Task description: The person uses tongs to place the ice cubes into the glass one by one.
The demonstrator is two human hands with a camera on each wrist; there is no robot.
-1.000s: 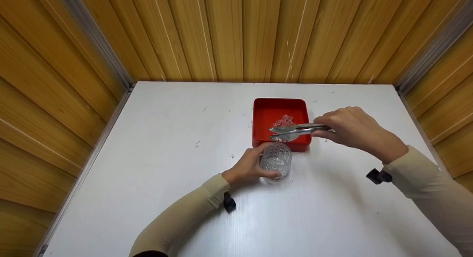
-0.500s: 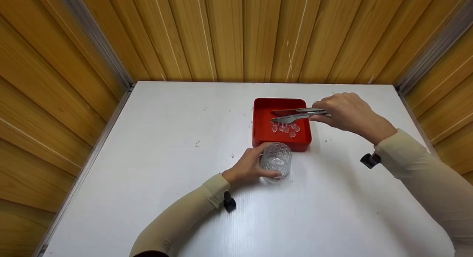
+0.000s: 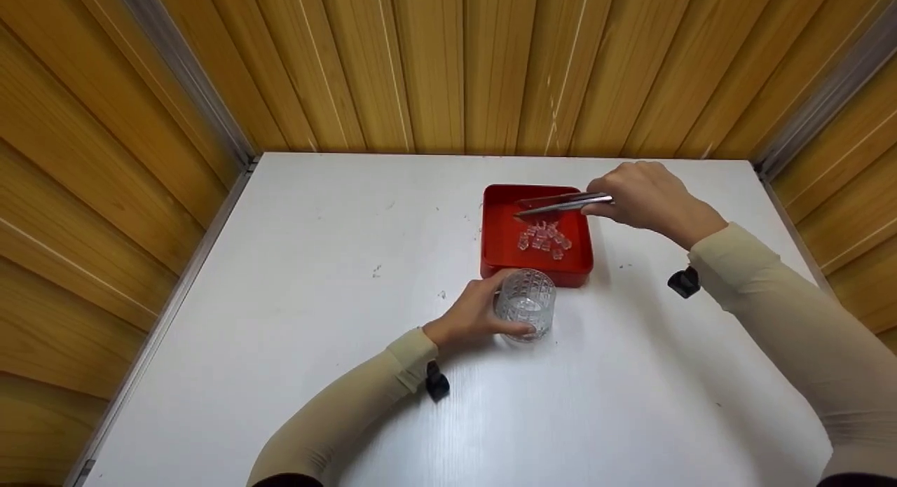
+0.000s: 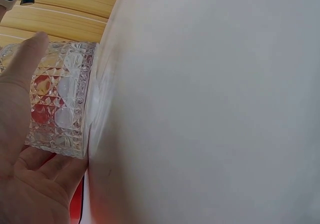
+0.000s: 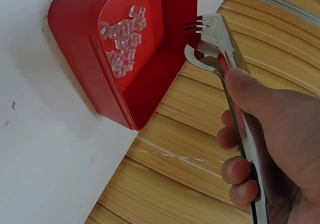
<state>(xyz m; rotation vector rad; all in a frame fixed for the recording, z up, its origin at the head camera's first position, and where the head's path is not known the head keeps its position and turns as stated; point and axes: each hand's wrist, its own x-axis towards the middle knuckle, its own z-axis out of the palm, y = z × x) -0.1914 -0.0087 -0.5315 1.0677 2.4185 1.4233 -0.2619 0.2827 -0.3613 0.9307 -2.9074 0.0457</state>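
A clear, patterned drinking glass (image 3: 527,298) stands upright on the table just in front of the red tray (image 3: 501,252). My left hand (image 3: 478,313) grips the glass from its left side, thumb at the front; the left wrist view shows the cut-glass wall (image 4: 65,99) close up. Metal tongs (image 3: 560,205) are held in my right hand (image 3: 648,196) over the back part of the tray. In the right wrist view the tongs' fork-and-spoon ends are slightly apart with nothing between them. Several small clear cubes (image 5: 122,36) lie heaped on the tray's floor.
The white table (image 3: 315,249) extends to both sides and in front. Wood-patterned panels (image 3: 434,66) rise behind it and at its sides. Small dark marks (image 3: 376,270) dot the tabletop.
My right hand has moved the tongs backward and slightly left, away from the near edge by the glass to over the tray's back. The cubes in the tray are more exposed. My left hand keeps still.
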